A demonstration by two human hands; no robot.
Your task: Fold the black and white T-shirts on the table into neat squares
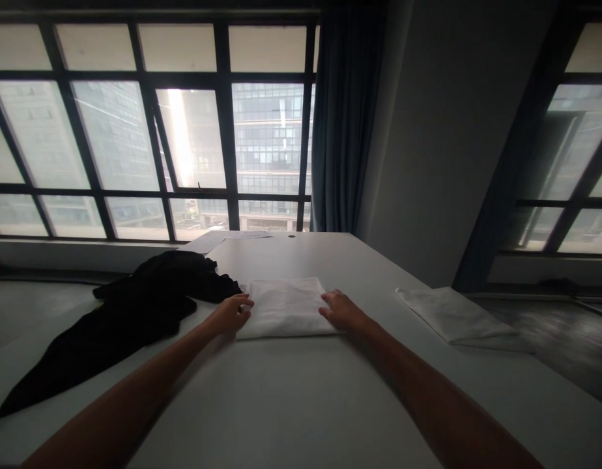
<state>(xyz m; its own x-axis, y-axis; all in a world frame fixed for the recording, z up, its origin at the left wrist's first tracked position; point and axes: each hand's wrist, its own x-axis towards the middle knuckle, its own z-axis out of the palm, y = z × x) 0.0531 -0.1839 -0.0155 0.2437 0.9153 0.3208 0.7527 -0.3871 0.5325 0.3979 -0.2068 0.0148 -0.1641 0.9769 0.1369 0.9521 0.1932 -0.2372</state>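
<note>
A folded white cloth [286,305] lies flat on the pale table [301,404] in front of me. My left hand [231,312] rests at the cloth's left edge with its fingers curled onto it. My right hand [341,309] lies on the cloth's right edge, fingers spread and pressing down. Both arms reach forward across the table. A crumpled black garment [129,312] spreads out just left of my left hand, touching the white cloth's far left corner.
Another folded white cloth [455,314] sits near the table's right edge. Loose papers [217,240] lie at the far end by the big window [149,130]. A dark curtain [343,117] hangs behind the table. The floor drops away on the right.
</note>
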